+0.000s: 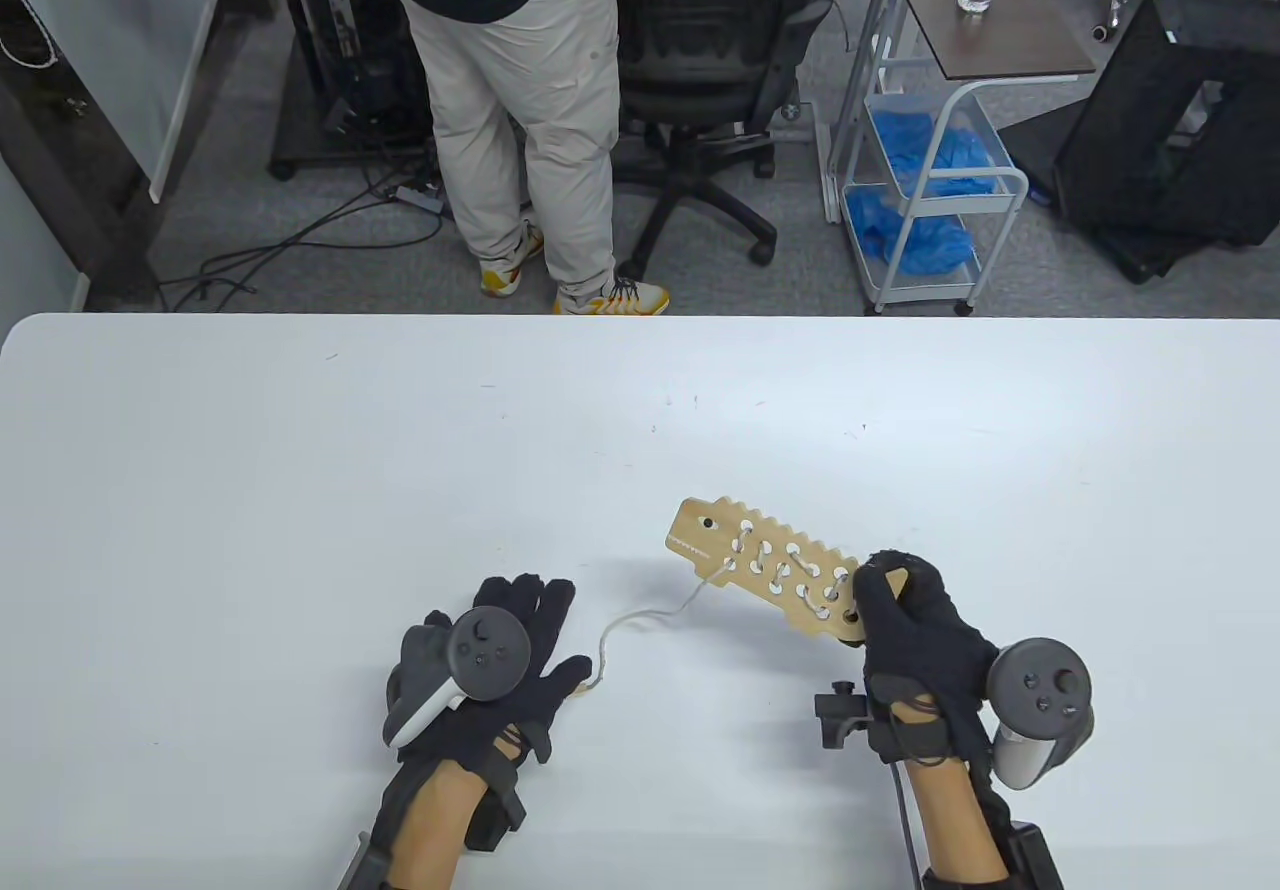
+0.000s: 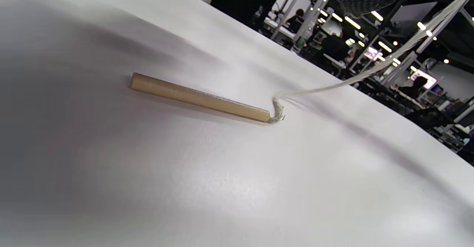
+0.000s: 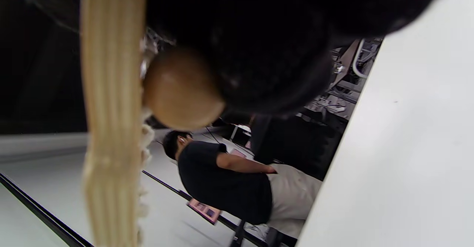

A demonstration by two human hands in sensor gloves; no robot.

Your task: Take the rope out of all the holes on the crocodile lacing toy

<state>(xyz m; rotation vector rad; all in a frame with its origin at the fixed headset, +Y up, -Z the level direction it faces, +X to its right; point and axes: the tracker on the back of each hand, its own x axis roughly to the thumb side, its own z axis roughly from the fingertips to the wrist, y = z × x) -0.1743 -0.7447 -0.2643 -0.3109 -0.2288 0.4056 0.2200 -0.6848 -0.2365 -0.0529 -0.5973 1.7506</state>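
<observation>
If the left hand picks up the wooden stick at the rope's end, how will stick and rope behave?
The stick looks rigid and round, so it may roll if nudged. The rope lies in loose curves, so it is probably floppy and will trail. Still laced through the crocodile, it should tug there.

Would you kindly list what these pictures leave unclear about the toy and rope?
- Crocodile toy tail: table view, covered by the right hand.
- Rope path through the holes: table view, too small.
- Wooden needle: table view, mostly under the left hand.

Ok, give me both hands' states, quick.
Left hand: open, flat on the table, holding nothing.
Right hand: closed on the crocodile.
</observation>
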